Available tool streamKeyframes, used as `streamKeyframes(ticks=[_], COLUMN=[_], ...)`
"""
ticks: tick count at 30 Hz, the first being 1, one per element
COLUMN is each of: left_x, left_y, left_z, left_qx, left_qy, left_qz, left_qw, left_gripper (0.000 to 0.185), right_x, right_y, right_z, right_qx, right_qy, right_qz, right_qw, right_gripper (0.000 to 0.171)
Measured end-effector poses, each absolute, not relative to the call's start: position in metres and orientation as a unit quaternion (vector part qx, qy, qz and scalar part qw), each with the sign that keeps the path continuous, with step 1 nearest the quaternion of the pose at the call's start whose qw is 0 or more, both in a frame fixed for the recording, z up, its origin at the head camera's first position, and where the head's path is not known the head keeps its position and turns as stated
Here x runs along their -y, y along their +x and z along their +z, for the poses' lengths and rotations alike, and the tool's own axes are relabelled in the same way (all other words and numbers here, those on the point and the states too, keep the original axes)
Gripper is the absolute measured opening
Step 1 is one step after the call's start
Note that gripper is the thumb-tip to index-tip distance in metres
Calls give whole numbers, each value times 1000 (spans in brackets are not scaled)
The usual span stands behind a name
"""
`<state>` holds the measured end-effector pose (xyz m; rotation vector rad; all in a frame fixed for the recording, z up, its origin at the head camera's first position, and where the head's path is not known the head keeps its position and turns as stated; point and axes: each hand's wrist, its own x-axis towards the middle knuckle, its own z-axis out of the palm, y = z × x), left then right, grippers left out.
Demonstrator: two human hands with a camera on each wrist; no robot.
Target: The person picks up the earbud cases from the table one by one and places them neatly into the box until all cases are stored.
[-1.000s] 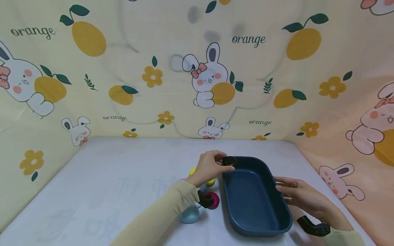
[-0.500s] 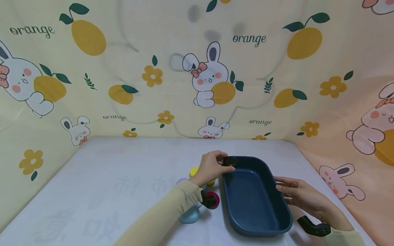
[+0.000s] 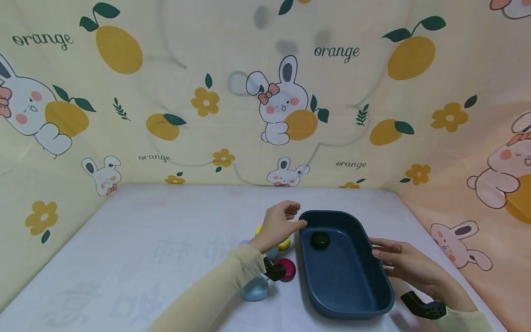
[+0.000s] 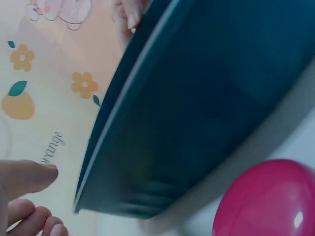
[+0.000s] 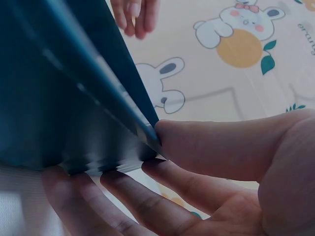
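Observation:
A deep dark blue rectangular tray (image 3: 346, 281) stands on the white table. Inside, towards its far left corner, lies a small glossy dark round thing (image 3: 320, 240). My left hand (image 3: 280, 226) is just outside the far left corner of the rim, thumb tip near the edge, fingers loosely bent and holding nothing. On the right side my right hand (image 3: 408, 267) holds the tray. The right wrist view shows its thumb (image 5: 211, 147) at the rim and its fingers (image 5: 147, 206) against the outer wall.
Left of the tray, partly behind my left wrist, sit a magenta ball (image 3: 286, 269), yellow round things (image 3: 284, 245) and a light blue rounded thing (image 3: 255, 290). A printed cloth (image 3: 199, 138) rises at the table's back and sides.
My left hand has let go of the dark round thing, which has dropped from the rim to the tray's floor. The left hand has drawn slightly left. My right hand has stayed put.

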<state>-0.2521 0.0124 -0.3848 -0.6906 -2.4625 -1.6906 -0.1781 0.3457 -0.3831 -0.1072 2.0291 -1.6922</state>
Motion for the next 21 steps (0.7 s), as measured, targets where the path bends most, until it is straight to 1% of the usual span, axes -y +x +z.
streamKeyframes(ticks=[6, 13, 16, 21], left_x=[21, 68, 83, 101], left_y=[-239, -214, -204, -187], left_z=[-372, -358, -358, -363], left_qx=[789, 801, 803, 800], left_qy=[-232, -233, -232, -237], left_qz=[-568, -551, -548, -552], left_qw=[37, 31, 22, -10], left_gripper=[39, 44, 45, 45], right_x=[-347, -348, -348, -349], right_y=[-179, -180, -181, -181], right_z=[-383, -382, -383, -382], right_qx=[-742, -742, -739, -734], right_qy=[-46, -42, -43, -45], right_qz=[-619, -618, -621, -625], right_qw=[253, 256, 257, 262], right_gripper=[70, 70, 71, 70])
